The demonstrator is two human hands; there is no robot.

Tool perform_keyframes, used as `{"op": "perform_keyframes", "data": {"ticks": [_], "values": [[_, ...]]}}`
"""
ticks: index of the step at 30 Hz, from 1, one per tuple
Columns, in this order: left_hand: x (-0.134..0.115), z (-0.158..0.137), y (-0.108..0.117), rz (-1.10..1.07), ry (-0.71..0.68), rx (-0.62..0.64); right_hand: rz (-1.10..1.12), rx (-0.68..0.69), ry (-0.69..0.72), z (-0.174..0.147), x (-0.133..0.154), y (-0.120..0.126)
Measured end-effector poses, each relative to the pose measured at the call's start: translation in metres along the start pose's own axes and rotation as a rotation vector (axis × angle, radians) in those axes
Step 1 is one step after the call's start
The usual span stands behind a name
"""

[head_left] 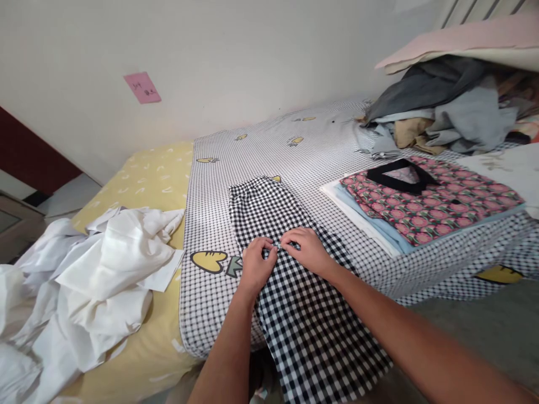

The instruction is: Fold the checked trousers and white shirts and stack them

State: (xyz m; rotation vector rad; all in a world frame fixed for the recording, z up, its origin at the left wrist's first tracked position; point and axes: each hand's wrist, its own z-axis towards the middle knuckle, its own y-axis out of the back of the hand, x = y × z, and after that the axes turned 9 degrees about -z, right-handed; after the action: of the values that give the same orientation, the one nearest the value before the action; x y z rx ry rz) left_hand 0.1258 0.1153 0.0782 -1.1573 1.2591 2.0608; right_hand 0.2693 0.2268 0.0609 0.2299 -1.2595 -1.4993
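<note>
A black-and-white checked garment point(303, 314) with a gathered waistband lies lengthwise on the bed; I cannot tell whether it is a skirt or trousers. Its waistband end points to the wall, and its lower end hangs over the bed's near edge. Around its middle, my left hand point(257, 264) and my right hand point(309, 251) meet almost fingertip to fingertip. Both are closed in a pinch on the cloth, thumbs and forefingers together. A small pale spot shows between the fingertips, too small to make out.
White crumpled clothes point(105, 269) lie on the yellow bedding point(164, 168) at left. To the right is a folded stack topped by a pink patterned shirt point(442, 202) with a black collar. Behind it rises a heap of grey clothes point(455, 106). A pink note point(142, 88) is on the wall.
</note>
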Motion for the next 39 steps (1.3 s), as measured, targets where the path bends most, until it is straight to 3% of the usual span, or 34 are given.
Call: {"op": "perform_keyframes", "data": {"ticks": [23, 29, 35, 39], "values": [[-0.002, -0.002, 0.000, 0.133, -0.033, 0.043, 0.111, -0.004, -0.061, 0.001, 0.000, 0.004], [-0.003, -0.025, 0.013, 0.294, -0.047, 0.050, 0.112, 0.017, -0.101, 0.001, 0.000, 0.002], [-0.004, -0.064, 0.034, 0.597, 0.143, 0.187, 0.271, 0.018, -0.148, 0.005, 0.011, 0.000], [-0.009, -0.079, 0.044, 0.656, 0.258, 0.258, 0.492, -0.027, -0.245, 0.003, 0.018, 0.018]]}}
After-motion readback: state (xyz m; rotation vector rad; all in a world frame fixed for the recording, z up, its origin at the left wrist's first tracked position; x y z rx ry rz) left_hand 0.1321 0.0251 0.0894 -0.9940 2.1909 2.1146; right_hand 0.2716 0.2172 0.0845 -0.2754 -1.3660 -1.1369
